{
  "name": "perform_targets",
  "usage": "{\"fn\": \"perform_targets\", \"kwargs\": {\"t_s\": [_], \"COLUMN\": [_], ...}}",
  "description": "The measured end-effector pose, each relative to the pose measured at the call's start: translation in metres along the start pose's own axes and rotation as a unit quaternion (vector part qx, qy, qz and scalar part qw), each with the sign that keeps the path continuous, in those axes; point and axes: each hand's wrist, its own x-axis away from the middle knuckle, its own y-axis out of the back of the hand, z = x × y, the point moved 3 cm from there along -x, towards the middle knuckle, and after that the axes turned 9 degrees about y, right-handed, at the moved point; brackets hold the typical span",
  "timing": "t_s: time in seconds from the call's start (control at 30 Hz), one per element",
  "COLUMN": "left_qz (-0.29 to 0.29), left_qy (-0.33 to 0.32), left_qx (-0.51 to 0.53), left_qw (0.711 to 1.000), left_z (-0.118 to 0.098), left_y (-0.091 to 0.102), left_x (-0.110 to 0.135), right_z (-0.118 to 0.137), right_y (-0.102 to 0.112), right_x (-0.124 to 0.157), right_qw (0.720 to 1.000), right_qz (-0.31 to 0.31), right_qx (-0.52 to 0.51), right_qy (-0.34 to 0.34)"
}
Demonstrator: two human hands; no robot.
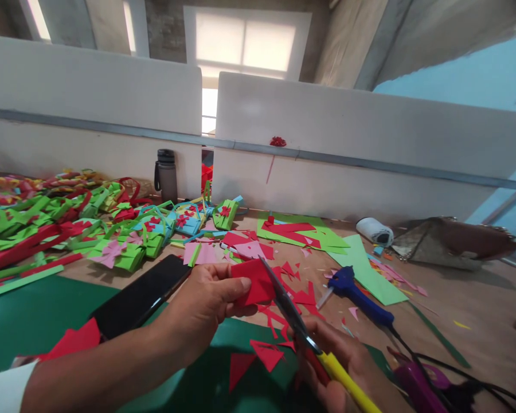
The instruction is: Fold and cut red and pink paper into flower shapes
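My left hand pinches a small red paper square between thumb and fingers. My right hand is wrapped around a pair of scissors with yellow and red handles. The blades point up and away, right at the paper's right edge; I cannot tell whether they touch it. Below and to the right of the square, red paper scraps lie scattered on a green mat. A black phone rests beside my left forearm.
Finished-looking paper bags in green and blue pile up at left, near a dark bottle. At right lie a blue glue gun with a cord, green paper sheets, a white roll and a handbag. White panels stand behind.
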Motion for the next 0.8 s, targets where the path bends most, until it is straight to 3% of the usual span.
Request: {"fn": "perform_targets", "kwargs": {"t_s": [0.17,0.6,0.8], "left_qz": [-0.006,0.008,0.0], "left_qy": [-0.002,-0.006,-0.005], "left_qx": [0.0,0.005,0.0], "left_qw": [1.0,1.0,1.0], "left_z": [0.0,0.001,0.0], "left_y": [0.0,0.001,0.0], "left_x": [-0.001,-0.001,-0.002], "right_z": [0.0,-0.013,-0.017], "right_y": [-0.001,0.014,0.015], "right_x": [0.001,-0.003,-0.002], "right_qw": [0.997,0.979,0.959], "right_qz": [0.005,0.075,0.084], "right_qx": [0.055,0.145,0.205], "right_qy": [0.061,0.12,0.18]}}
